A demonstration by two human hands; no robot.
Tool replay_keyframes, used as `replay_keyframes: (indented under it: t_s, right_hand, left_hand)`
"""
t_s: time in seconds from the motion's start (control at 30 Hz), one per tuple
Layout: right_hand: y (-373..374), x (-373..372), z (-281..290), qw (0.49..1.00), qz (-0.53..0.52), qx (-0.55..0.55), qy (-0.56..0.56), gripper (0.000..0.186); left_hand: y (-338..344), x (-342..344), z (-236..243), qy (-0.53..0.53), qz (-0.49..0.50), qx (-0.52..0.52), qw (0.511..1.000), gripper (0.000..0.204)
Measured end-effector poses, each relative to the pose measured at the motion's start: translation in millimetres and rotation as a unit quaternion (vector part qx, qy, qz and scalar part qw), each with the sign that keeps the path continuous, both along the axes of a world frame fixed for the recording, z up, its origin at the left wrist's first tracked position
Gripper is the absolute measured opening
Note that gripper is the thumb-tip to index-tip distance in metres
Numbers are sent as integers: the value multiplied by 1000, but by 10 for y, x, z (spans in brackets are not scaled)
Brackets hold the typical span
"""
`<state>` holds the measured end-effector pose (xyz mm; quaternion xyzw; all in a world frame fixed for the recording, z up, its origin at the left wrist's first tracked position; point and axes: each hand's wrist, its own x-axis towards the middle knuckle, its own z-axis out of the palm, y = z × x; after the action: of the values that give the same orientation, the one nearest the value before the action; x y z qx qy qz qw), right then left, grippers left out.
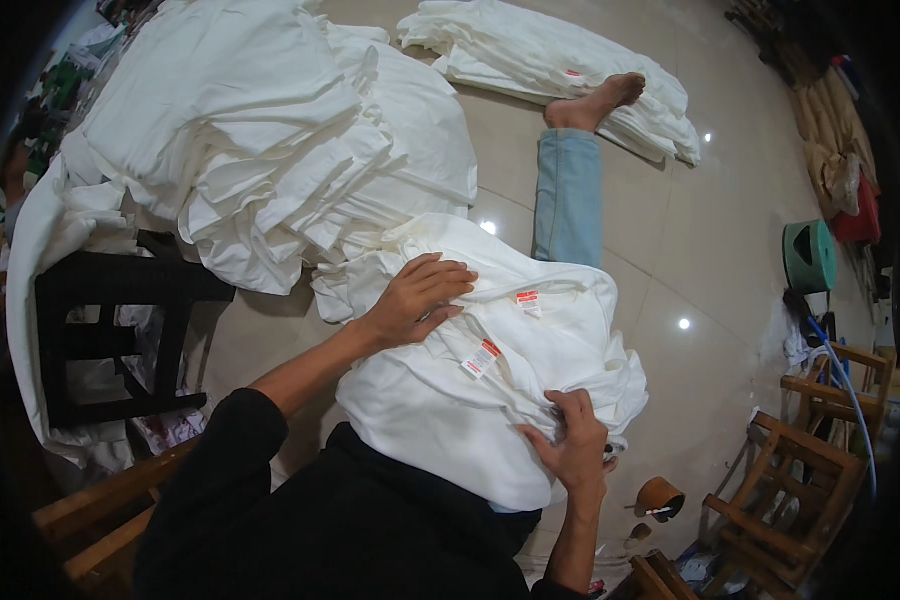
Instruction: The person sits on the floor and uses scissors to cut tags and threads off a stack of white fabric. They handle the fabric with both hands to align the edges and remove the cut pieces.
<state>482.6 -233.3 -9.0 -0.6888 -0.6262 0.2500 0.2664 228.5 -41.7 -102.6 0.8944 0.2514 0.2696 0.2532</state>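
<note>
White cloth (440, 385) with loose folds lies spread over my lap. Two small red-and-white labels show on it, an upper label (528, 303) and a lower label (482, 358). My left hand (418, 302) rests flat on the cloth left of the labels, fingers stretched out. At the cloth's right side is my right hand (575, 448), its thumb and forefinger apart against a fold. A small dark thing (610, 452) shows at the outer edge of that hand, by its curled fingers; its kind cannot be made out.
A large heap of white cloth (240, 100) stands at the left, near a black stool (135, 278). My bare foot touches a folded white stack (530, 50) on the tiled floor (710, 230). Wooden frames (780, 480), a brown round container (660, 495) and a green roll (810, 255) are at the right.
</note>
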Motion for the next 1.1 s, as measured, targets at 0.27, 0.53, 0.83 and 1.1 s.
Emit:
replay_keyframes:
  t_s: [0.27, 0.53, 0.83, 1.1]
  right_hand:
    - [-265, -59, -261, 996, -26, 45, -78, 45]
    - [316, 356, 54, 997, -3, 71, -2, 29]
    - [741, 731, 286, 975, -190, 99, -59, 36]
    - [380, 209, 254, 994, -105, -37, 21, 55]
  left_hand:
    - [184, -244, 241, 98, -90, -22, 991, 112]
    - [592, -236, 26, 74, 54, -78, 993, 40]
    - [686, 189, 340, -155, 102, -127, 975, 17]
    - [101, 48, 679, 43, -93, -50, 994, 29]
